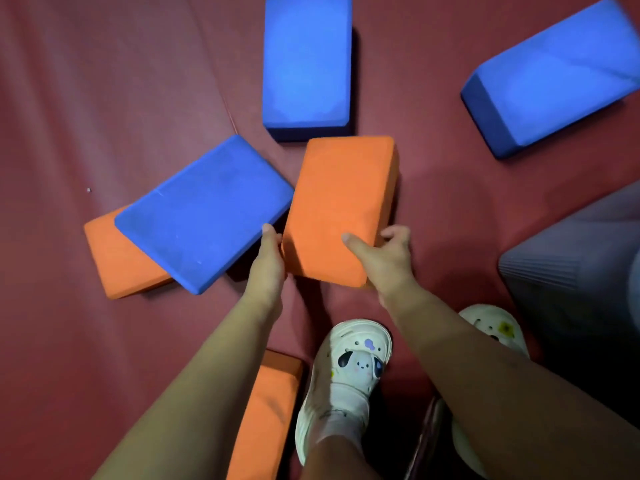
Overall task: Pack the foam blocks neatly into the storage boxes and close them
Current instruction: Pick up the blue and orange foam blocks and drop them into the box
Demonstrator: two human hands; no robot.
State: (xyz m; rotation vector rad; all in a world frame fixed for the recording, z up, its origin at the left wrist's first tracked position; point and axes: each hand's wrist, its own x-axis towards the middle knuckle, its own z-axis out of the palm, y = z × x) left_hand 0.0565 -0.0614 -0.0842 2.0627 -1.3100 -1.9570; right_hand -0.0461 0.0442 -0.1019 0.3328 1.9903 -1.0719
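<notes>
Both my hands hold an orange foam block [339, 206] at the middle of the floor. My right hand [388, 258] grips its near right corner, thumb on top and fingers round the side. My left hand [268, 261] is on its left side, with the fingers hidden under the block. Beside it on the left a blue block [204, 213] lies tilted across another orange block [117, 258]. Two more blue blocks lie beyond, one straight ahead [306, 60] and one at the far right [557, 77]. A further orange block [270, 414] lies near my feet. No storage box is in view.
The floor is a dark red mat [104, 98]. My two feet in white clogs [346, 375] stand at the bottom centre. A grey ribbed fabric thing [571, 265] sits at the right edge.
</notes>
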